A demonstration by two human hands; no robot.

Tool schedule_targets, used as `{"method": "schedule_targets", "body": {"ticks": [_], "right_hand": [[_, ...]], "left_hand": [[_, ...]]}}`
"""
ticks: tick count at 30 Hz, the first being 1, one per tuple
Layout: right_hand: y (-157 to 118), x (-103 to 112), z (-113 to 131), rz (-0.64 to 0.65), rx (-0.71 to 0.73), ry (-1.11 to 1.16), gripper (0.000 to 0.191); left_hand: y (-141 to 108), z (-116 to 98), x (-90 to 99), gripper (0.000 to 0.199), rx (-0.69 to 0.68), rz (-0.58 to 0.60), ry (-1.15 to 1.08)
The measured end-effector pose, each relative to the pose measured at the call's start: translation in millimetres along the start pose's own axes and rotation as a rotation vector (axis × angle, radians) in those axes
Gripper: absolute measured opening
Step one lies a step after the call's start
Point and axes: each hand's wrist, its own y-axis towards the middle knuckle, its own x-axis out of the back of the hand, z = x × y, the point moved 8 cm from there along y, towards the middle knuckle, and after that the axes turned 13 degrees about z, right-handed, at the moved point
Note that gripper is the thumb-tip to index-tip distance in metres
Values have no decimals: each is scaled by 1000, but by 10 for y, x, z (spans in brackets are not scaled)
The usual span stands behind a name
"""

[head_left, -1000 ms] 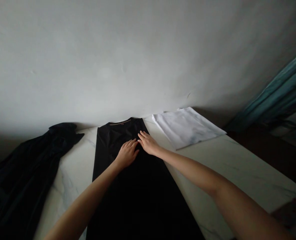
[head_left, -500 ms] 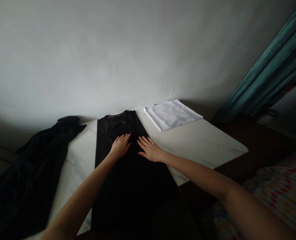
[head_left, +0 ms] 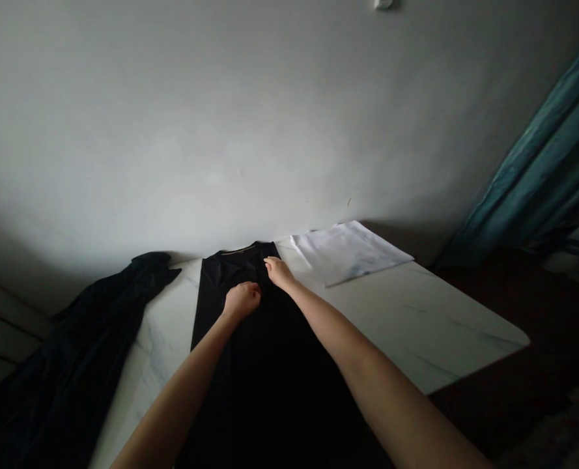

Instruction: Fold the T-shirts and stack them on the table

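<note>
Well, from the head view, a black shirt point(head_left: 269, 391) lies lengthwise on a marble table point(head_left: 416, 326), its neckline toward a wall point(head_left: 221, 130); both hands are on it, near that neckline. The left hand point(head_left: 242, 301) sits curled on the chest, fingers tucked out of sight, so I can't tell whether it's clenching cloth; the right hand point(head_left: 279, 272) reaches just past it, fingertips on the shirt near the collar, and whether it's pinching or only resting I can't tell either. Left of the shirt, a dark garment point(head_left: 88, 332) lies bunched, hanging over the table's edge; to its right lies a folded white cloth point(head_left: 348, 251), apart from it; farther right hangs a teal curtain point(head_left: 533, 163).
</note>
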Motion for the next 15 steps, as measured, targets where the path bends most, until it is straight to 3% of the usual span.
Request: {"method": "schedule_targets", "body": {"ticks": [3,6,9,11,15], "right_hand": [[328,-114,-4,18,24,-17,46],[453,-277,-61,49,38,-46,46],[490,-426,-149,81,18,-124,48],[510,-491,-192,100,8,-162,51],[561,-545,-255,124,-15,-144,54]], "left_hand": [[85,257,217,27,116,-131,-72],[234,615,352,30,310,-213,-54],[435,967,275,46,479,-120,-111],[562,1121,150,49,515,-20,-222],[704,1194,55,23,424,-7,-378]]}}
